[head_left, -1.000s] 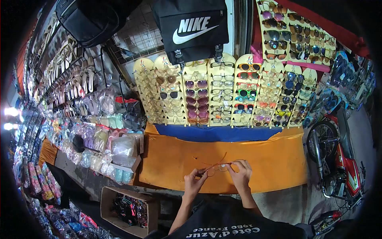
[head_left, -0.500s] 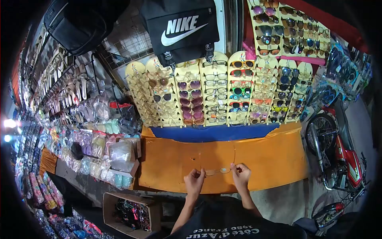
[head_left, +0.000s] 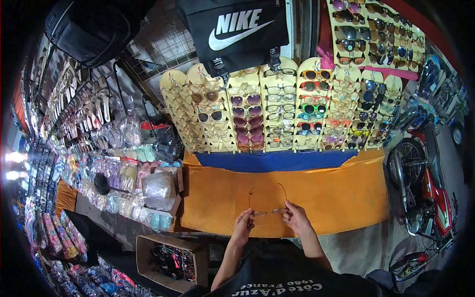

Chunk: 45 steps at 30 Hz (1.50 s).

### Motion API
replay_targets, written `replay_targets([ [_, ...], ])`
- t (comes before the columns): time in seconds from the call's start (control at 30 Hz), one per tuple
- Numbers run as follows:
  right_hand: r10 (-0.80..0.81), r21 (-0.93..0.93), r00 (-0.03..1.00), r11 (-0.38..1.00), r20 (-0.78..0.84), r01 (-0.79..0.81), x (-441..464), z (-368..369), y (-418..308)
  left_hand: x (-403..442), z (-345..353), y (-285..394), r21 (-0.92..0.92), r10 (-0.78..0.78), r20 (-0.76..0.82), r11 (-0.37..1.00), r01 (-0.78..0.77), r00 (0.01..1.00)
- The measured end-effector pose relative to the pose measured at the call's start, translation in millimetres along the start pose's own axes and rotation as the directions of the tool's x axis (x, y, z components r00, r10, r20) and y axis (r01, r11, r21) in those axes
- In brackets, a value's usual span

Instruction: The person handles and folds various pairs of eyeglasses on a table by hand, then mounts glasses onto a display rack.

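A pair of thin-rimmed eyeglasses is held up between my two hands above the orange-covered table. My left hand pinches the frame at its left end, beside one lens. At the opposite end, my right hand grips the frame close to the other lens. Both temple arms are unfolded and point away from me toward the display. Beneath the glasses lies the orange table cover, with a blue cloth along its far side.
Cream display boards carrying rows of glasses stand behind the table. A black Nike bag hangs above them. Bagged goods fill the left side. An open cardboard box sits low at front left. A red motorcycle is parked on the right.
The eyeglasses have tilted, and their temple arms now look shorter and angled. My hands have come slightly closer together. The whole view has shifted a little.
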State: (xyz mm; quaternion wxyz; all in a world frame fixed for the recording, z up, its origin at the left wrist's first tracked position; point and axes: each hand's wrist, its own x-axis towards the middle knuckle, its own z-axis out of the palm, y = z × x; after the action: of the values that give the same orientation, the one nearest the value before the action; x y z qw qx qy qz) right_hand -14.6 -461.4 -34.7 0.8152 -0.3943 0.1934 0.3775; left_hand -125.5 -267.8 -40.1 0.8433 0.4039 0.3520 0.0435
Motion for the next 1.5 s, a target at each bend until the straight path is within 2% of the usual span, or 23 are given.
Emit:
replay_targets([
  [0.07,0.065,0.052,0.997,0.996,0.044,-0.067,3,11,1,4,-7,9,-0.221,-0.092,0.086,0.969,0.109,0.992],
  [0.1,0.121,0.099,0.988,0.987,0.094,-0.13,6,18,1,3,-7,17,-0.226,-0.083,0.082,0.969,0.1,0.993],
  [0.17,0.144,0.082,0.983,0.985,0.115,-0.154,18,28,8,2,-6,33,-0.495,-0.112,0.153,0.851,0.174,0.982],
  [0.23,0.169,0.067,0.977,0.982,0.13,-0.178,27,42,14,13,-25,36,-0.504,-0.069,0.144,0.853,0.134,0.987],
  [0.37,0.116,-0.111,0.984,0.989,0.131,-0.102,41,73,27,29,-60,50,-0.528,0.042,0.156,0.848,0.047,0.987],
  [0.47,0.079,-0.23,0.992,0.972,0.095,-0.056,45,101,38,36,-80,70,-0.55,0.038,0.147,0.834,0.05,0.988],
  [0.53,0.039,-0.307,0.998,0.951,0.056,-0.02,51,118,48,40,-90,83,-0.531,0.046,0.107,0.847,0.018,0.993],
  [0.6,-0.139,-0.394,0.99,0.91,-0.001,0.128,58,128,68,42,-99,93,-0.335,0.061,-0.06,0.939,-0.077,0.996],
  [0.63,-0.155,-0.393,0.986,0.911,-0.058,0.12,60,133,76,44,-104,98,-0.27,0.087,-0.109,0.956,-0.114,0.99],
  [0.67,-0.158,-0.403,0.986,0.907,-0.055,0.123,62,137,85,47,-109,101,-0.281,0.089,-0.108,0.953,-0.117,0.99],
  [0.73,-0.129,-0.338,0.973,0.939,-0.191,0.059,68,146,99,53,-121,107,-0.04,0.136,-0.201,0.988,-0.146,0.97],
  [0.77,-0.117,-0.338,0.97,0.94,-0.214,0.039,70,150,103,55,-126,109,-0.049,0.136,-0.2,0.988,-0.149,0.97],
  [0.83,-0.118,-0.361,0.968,0.932,-0.223,0.03,79,155,113,61,-134,116,0.06,0.193,-0.237,0.981,-0.184,0.952],
  [0.97,-0.148,-0.418,0.968,0.907,-0.202,0.052,93,177,125,87,-170,117,0.072,0.166,-0.235,0.986,-0.153,0.958],
  [1.07,-0.188,-0.471,0.957,0.88,-0.221,0.064,111,186,134,111,-191,119,0.122,0.218,-0.178,0.972,-0.199,0.96],
  [1.13,-0.139,-0.415,0.964,0.909,-0.228,0.033,126,188,136,119,-192,132,0.061,0.142,-0.124,0.989,-0.135,0.982],
  [1.27,-0.142,-0.365,0.949,0.93,-0.283,0.031,161,198,136,150,-193,146,0.027,0.164,0.003,0.986,-0.164,0.987],
  [1.3,-0.146,-0.364,0.946,0.931,-0.29,0.032,169,201,132,154,-184,153,0.024,0.144,-0.043,0.989,-0.143,0.989],
  [1.5,-0.152,-0.286,0.928,0.957,-0.34,0.052,230,205,110,214,-167,171,0.016,0.101,-0.022,0.995,-0.1,0.995],
])
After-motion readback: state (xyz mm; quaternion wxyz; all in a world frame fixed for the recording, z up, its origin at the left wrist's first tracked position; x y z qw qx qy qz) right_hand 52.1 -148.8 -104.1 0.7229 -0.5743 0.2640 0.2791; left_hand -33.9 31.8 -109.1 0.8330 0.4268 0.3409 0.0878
